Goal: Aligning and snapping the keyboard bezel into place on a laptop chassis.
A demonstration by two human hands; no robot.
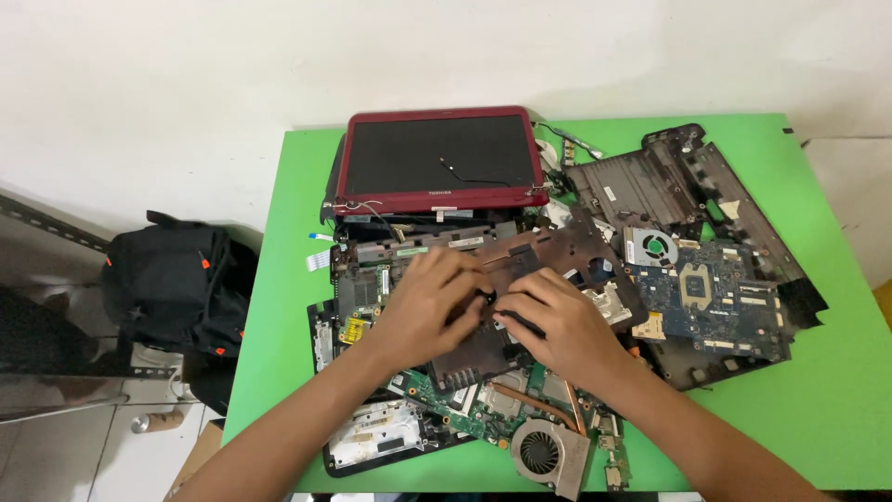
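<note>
My left hand [423, 307] curls its grip closed on the near-left edge of the dark brown laptop chassis panel [539, 270], fingers bent over it at the middle. My right hand [557, 321] presses down beside it, its grip closed on the same panel, fingertips meeting the left hand's over a small black part that I cannot make out. The panel lies tilted on top of the pile, above a green motherboard with copper heat pipe and fan [544, 446]. To the right sits a blue motherboard [715, 297] in a black base shell [669, 177]; behind, the red-framed screen lid [437, 158]. All rest on the green surface [836, 390]. I judge I am freeing the panel; the next move needs a careful pry, no bending.
</note>
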